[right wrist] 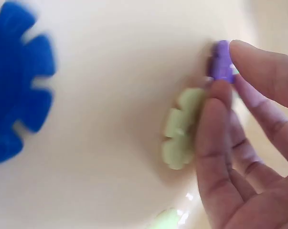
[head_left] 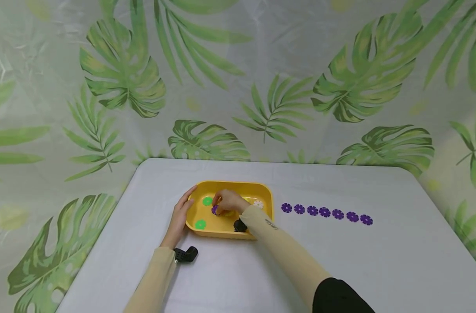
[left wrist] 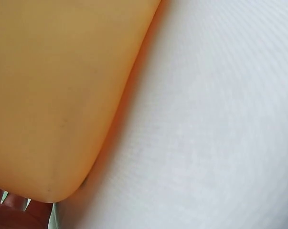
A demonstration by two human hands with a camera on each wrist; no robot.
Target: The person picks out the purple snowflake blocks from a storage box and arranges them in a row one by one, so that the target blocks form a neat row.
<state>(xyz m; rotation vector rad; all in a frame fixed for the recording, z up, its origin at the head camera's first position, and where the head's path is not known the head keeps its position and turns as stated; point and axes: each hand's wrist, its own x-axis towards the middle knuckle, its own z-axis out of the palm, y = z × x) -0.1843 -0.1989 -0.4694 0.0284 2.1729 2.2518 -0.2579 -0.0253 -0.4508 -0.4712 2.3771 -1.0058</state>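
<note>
My left hand (head_left: 180, 214) holds the left end of a yellow plastic tray (head_left: 265, 190), thumb at the rim. In the left wrist view, part of that hand's fingers (left wrist: 26, 214) shows at the tray's corner. Inside the tray my right hand (head_left: 231, 202) pinches a purple notched disc (right wrist: 223, 62) between thumb and fingers, seen edge-on in the right wrist view. Beside those fingers is a pale yellow-green disc (right wrist: 180, 129); a blue disc (right wrist: 19, 78) appears large at the left. Green discs (head_left: 200, 224) and a whitish disc (head_left: 258, 203) also lie in the tray.
To the tray's right, several purple notched discs (head_left: 325, 212) form a row on the white table (head_left: 378, 261). A leaf-patterned sheet (head_left: 277, 56) hangs behind the table. A black wrist camera (head_left: 187, 254) sits on my left wrist.
</note>
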